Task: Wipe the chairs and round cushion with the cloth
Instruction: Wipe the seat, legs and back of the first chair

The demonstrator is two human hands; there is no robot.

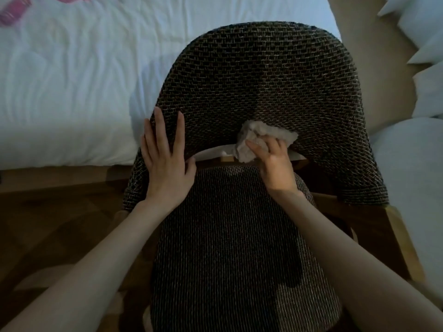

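Cloth [262, 137]: white, bunched, gripped in our right hand [272, 162], fingers curled round it, pressed low on the woven backrest [259, 75], just above the gap w/ the seat [227, 236]. Left hand [165, 161] lies flat on the backrest's left edge, fingers straight and slightly spread.

Looks like we're on the backrest wipe. We'd go w/ short overlapping strokes and firm pressure, since that coarse weave prob. traps dust, and the flat hand braces against the push.

Around us: white bed [60, 80] right behind, pillows [422, 56] at right, wooden floor [48, 224] lower left. Bed's close, so the backrest's rear may be awkward to reach. Light's dim, and dirt's hard to judge.
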